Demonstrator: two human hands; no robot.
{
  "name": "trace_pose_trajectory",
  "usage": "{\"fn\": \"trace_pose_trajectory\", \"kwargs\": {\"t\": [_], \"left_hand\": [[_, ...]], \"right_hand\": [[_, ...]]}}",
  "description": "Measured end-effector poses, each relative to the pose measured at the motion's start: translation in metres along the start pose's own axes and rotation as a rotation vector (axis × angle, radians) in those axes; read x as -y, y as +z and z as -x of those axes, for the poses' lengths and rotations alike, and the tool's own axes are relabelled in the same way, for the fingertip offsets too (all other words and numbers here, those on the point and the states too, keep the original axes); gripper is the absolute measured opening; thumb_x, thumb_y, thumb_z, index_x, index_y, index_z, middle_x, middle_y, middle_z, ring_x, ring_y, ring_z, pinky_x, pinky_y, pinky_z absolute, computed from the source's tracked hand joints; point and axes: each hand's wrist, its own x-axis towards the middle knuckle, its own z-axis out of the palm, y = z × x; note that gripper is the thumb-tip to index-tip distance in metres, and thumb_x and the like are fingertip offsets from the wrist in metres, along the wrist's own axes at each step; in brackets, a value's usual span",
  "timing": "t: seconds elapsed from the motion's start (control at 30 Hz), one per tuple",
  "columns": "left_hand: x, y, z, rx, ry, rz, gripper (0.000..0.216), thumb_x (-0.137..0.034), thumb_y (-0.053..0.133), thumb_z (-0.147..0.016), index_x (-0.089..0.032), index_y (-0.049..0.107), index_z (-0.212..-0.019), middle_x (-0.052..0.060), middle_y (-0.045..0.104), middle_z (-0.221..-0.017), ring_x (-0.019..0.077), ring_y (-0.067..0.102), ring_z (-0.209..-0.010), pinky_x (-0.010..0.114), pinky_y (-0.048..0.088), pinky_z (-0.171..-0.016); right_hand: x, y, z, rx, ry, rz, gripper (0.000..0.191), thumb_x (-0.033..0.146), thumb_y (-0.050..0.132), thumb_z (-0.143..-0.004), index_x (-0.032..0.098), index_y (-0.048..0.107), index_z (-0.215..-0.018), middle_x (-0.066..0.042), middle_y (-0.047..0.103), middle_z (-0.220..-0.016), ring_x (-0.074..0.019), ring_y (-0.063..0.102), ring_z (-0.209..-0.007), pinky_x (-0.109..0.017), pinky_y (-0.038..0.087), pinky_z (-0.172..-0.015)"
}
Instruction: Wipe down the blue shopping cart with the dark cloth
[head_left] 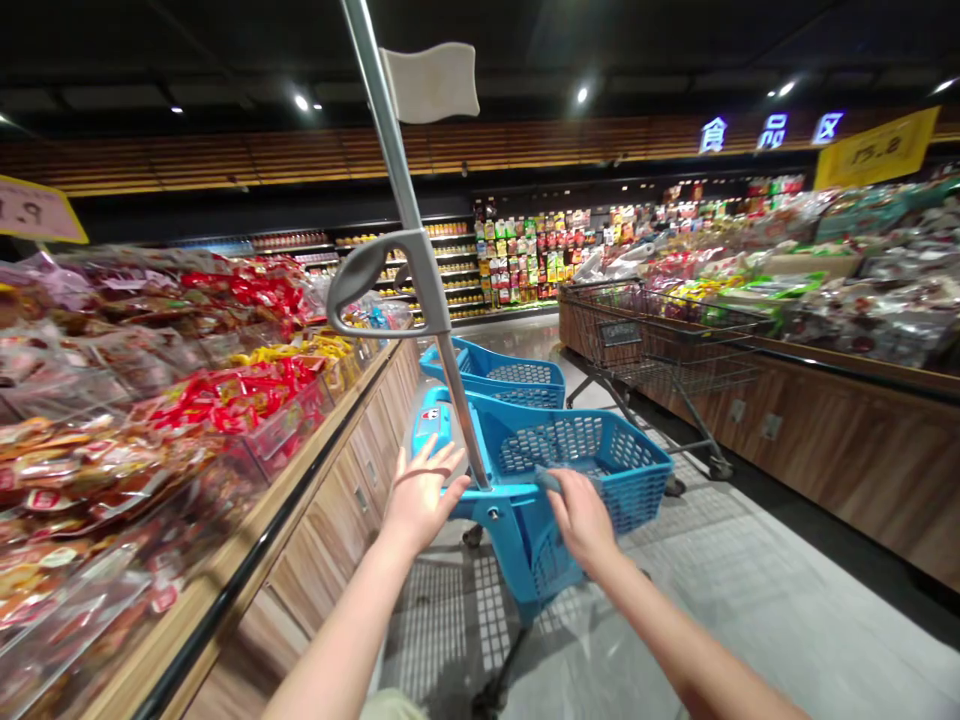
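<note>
A blue shopping cart with a perforated basket stands in front of me, and a metal pole with a grey loop handle rises from its near side. My left hand is open, its fingers spread over the near left corner by the blue handle part, which bears a small label. Whether the palm touches the cart I cannot tell. At the basket's near rim, my right hand is closed on a small grey-blue piece that looks like a cloth. The cloth is mostly hidden by the fingers.
Another blue basket sits just beyond. A dark wire shopping cart stands at the right, beside a wooden display counter of packaged food. Red snack packets fill the counter along my left. Stocked shelves line the back wall.
</note>
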Motion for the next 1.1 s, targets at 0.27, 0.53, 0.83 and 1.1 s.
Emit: {"fn": "trace_pose_trajectory", "kwargs": {"t": [0.27,0.53,0.83,1.1], "left_hand": [[-0.003,-0.008,0.009,-0.014,0.038,-0.015,0.054,-0.054,0.029,-0.097,-0.023,0.059,-0.129,0.008,0.055,-0.139,0.0289,0.035,-0.140,0.061,0.018,-0.115],[-0.073,-0.023,0.030,0.016,0.054,-0.025,0.066,-0.066,0.046,-0.086,-0.013,0.067,-0.118,0.016,0.066,-0.122,0.0350,0.052,-0.126,0.053,0.033,-0.112],[-0.036,-0.027,0.009,0.164,0.386,0.122,0.096,-0.079,0.055,-0.072,-0.023,0.034,-0.148,0.015,0.026,-0.156,0.0369,0.023,-0.144,0.063,0.014,-0.115],[-0.027,-0.011,-0.012,0.141,0.264,0.114,0.112,-0.084,0.059,-0.061,-0.015,0.037,-0.146,0.020,0.033,-0.152,0.0360,0.029,-0.142,0.055,0.021,-0.117]], "right_hand": [[0.085,0.016,-0.003,-0.011,-0.150,-0.201,0.033,0.022,0.045,-0.093,0.021,0.052,-0.125,-0.010,0.059,-0.123,-0.0245,0.052,-0.116,-0.046,0.043,-0.102],[0.014,-0.005,0.014,-0.049,-0.150,-0.290,0.030,0.033,0.041,-0.095,0.023,0.054,-0.121,-0.009,0.062,-0.119,-0.0253,0.054,-0.117,-0.048,0.045,-0.100],[-0.052,-0.048,0.014,-0.121,0.283,-0.264,0.039,0.047,0.041,-0.092,0.018,0.058,-0.112,-0.011,0.066,-0.112,-0.0255,0.061,-0.107,-0.044,0.046,-0.097],[0.022,-0.084,0.034,-0.164,0.366,-0.368,0.040,0.049,0.043,-0.093,0.020,0.061,-0.114,-0.007,0.068,-0.113,-0.0225,0.063,-0.102,-0.034,0.050,-0.090]]}}
